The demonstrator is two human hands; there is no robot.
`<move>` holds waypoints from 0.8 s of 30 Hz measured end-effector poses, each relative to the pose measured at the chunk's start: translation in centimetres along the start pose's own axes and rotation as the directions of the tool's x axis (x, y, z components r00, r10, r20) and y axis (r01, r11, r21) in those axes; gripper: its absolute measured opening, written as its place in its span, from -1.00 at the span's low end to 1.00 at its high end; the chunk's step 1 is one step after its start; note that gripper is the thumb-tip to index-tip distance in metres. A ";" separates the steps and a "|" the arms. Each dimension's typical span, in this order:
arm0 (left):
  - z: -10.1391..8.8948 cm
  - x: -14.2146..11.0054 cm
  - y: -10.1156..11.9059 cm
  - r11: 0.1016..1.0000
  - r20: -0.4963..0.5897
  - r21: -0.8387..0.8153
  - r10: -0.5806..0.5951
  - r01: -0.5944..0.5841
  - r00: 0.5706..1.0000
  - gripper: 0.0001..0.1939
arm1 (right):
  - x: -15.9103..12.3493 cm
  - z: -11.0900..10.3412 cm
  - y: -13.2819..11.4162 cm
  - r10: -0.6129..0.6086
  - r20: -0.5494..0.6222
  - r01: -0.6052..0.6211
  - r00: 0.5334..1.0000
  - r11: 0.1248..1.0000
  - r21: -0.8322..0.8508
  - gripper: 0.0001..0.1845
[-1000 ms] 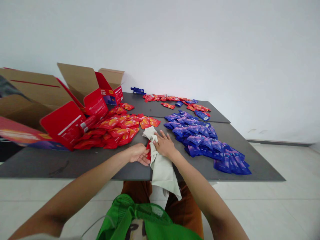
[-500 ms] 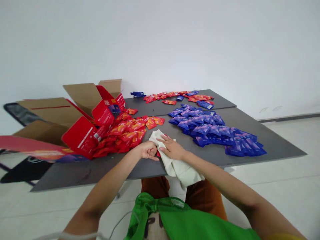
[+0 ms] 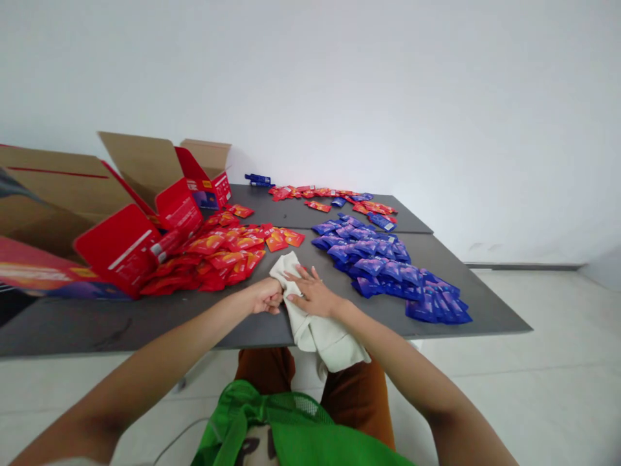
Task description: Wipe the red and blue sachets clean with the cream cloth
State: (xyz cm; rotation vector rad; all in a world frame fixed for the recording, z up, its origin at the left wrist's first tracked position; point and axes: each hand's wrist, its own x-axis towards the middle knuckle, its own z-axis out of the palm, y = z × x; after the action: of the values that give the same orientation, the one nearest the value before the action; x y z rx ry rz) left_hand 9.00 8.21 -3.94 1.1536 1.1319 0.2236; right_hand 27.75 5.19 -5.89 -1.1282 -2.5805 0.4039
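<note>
My left hand is closed in a fist at the left edge of a cream cloth; what its fingers hold is hidden. On top of the cloth, my right hand lies flat with its fingers stretched toward the upper left. A bit of red shows by its fingertips, too small to name. The cloth hangs over the table's front edge above my lap. Left of my hands is a heap of red-orange packets. To the right, blue-purple packets lie in overlapping rows.
Open red cardboard boxes stand along the left side of the grey table. Toward the back lie more red packets and several blue ones. A white wall rises behind the table.
My view has turned, so the table and packets sit further left in the picture. Both hands stay at the cloth; the right hand's fingers look more spread.
</note>
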 end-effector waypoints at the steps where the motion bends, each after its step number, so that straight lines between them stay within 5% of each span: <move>1: 0.2 -0.2 -0.1 1.000 -0.021 -0.010 -0.018 0.018 1.000 -0.73 | 0.5 -0.1 0.4 0.033 -0.002 -0.033 0.999 0.999 -0.002 -0.36; 7: 0.2 -0.5 0.1 0.995 0.025 0.023 -0.093 0.092 0.995 -0.53 | 3.0 -0.1 2.2 0.143 -0.097 -0.146 0.985 0.989 -0.031 -0.34; 14: 0.4 -0.6 0.6 0.992 -0.031 -0.007 -0.126 0.125 0.992 -0.79 | -2.7 -0.7 -0.8 -0.149 -0.113 0.160 0.982 0.982 0.099 -0.64; 18: 1.5 -1.2 -0.1 0.988 -0.229 0.149 0.061 -0.027 0.972 -0.76 | -5.2 -0.5 -1.0 0.141 -0.211 -0.137 0.967 0.990 0.031 -0.59; 21: 1.4 -2.9 0.1 0.851 -0.304 0.489 0.374 -0.193 0.876 -0.71 | -5.2 -0.3 -0.6 0.353 -0.339 -0.391 0.872 0.919 -0.049 -0.54; 24: 0.1 -5.5 1.8 0.572 -0.311 0.784 0.697 -0.241 0.646 -0.70 | -4.9 -0.3 -0.4 0.441 -0.392 -0.515 0.807 0.852 -0.101 -0.48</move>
State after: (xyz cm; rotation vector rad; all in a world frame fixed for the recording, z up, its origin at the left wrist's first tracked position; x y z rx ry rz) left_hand 7.16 5.37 0.81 2.2144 1.4690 0.7063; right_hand 30.75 1.34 -6.24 -1.7584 -2.0301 0.0225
